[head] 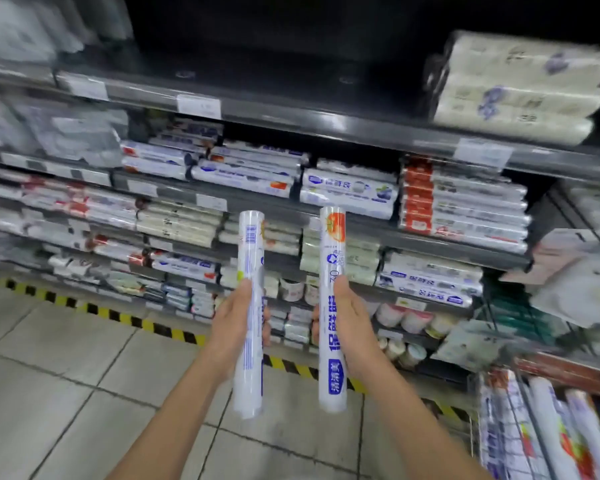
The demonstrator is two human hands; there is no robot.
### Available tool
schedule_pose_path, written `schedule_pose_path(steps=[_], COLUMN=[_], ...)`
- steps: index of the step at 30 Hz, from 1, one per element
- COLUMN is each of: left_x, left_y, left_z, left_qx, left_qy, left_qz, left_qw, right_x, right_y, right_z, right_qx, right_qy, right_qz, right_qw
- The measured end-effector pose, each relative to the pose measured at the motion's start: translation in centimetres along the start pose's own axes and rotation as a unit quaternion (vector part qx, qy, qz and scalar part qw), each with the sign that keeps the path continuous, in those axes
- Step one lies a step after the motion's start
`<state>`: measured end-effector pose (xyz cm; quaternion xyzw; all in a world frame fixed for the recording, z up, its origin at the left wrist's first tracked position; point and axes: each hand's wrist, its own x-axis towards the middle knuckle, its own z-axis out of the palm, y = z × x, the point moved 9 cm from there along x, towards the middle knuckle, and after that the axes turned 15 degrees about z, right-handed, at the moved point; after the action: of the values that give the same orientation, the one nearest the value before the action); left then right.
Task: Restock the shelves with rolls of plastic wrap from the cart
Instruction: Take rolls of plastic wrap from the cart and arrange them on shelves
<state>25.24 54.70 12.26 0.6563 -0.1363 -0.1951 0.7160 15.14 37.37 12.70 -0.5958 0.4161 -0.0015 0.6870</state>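
My left hand (234, 323) grips a white roll of plastic wrap (250, 251) with a blue barcode, held upright in front of the shelves. My right hand (350, 327) grips a second roll (332, 244), white with blue lettering and an orange picture at its top, also upright. The two rolls stand side by side, apart. Behind them the shelves (257, 206) hold stacked rolls lying flat. The wire cart (533, 427) at the lower right holds several more rolls.
Grey shelf tiers run from left to right, packed with wrapped rolls and price tags. Pale bundled rolls (520, 88) sit on the top right shelf. A yellow-black hazard strip (146, 325) marks the tiled floor along the shelf base. Hanging packets (575, 282) are on the right.
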Motion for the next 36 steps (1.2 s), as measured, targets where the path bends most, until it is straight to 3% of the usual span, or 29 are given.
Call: schedule_pose_path(steps=[8,20,30,36], left_x=[0.3,12.0,23.6,28.6], left_y=[0.7,0.7,0.9,0.5], left_z=[-14.6,-18.3,-19.4,-21.1], left_qx=[-0.031,-0.014,0.004,0.000], left_qy=[0.102,0.117,0.082,0.055], left_qz=[0.014,0.005,-0.005,-0.024], left_qw=[0.994,0.993,0.997,0.998], right_x=[1.7,11.8,20.9,24.5], right_y=[-3.5,-9.3,-13.3,-17.3], right_z=[14.3,21.7,24.2,24.4], right_qx=[-0.063,-0.049,-0.072,-0.242], right_qy=[-0.087,-0.140,-0.113,-0.026], right_qz=[-0.015,-0.008,0.011,-0.057], right_qw=[0.994,0.989,0.991,0.968])
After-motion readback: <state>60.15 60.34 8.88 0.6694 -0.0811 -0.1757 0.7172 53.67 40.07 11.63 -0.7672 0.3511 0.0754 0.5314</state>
